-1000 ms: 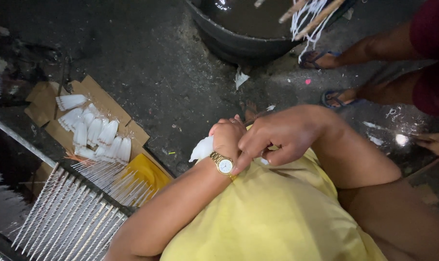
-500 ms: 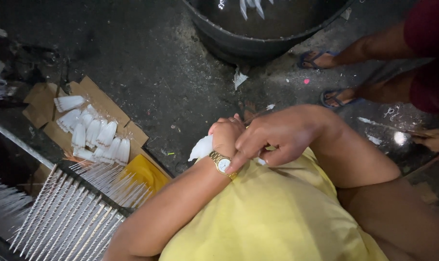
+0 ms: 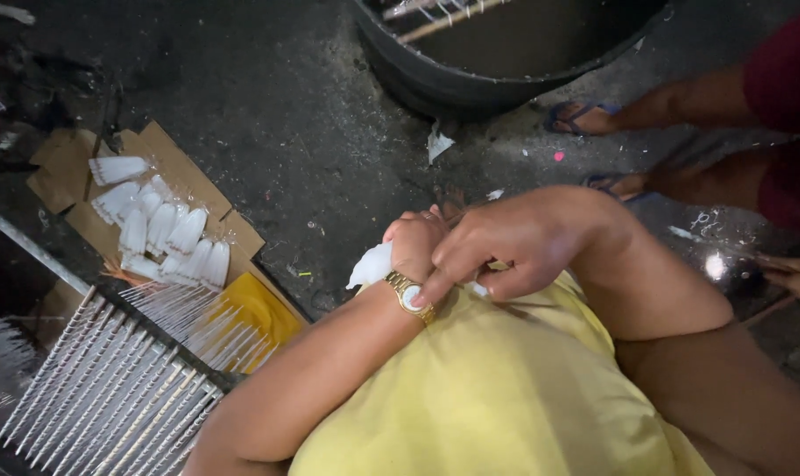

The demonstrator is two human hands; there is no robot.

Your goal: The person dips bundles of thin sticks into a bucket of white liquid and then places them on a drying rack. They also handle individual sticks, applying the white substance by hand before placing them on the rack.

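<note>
- A dark round tub (image 3: 470, 79) is sitting on the floor well beyond the hands.
- A rack of thin white sticks (image 3: 109, 397) is lying to the left of the hands.
- The right hand (image 3: 523, 242) is gripping the left wrist beside a gold watch (image 3: 411, 295).
- The left hand (image 3: 416, 244) is clenching a white waxy lump (image 3: 371, 264).

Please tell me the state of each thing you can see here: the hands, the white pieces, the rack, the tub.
left hand: closed in a fist around a white piece
right hand: fingers curled, pressed against the left hand
wristwatch: worn on the left wrist
white cones: lying loose on flattened cardboard
rack of white sticks: filled, tilted
dark tub: open, sticks across its top
</note>
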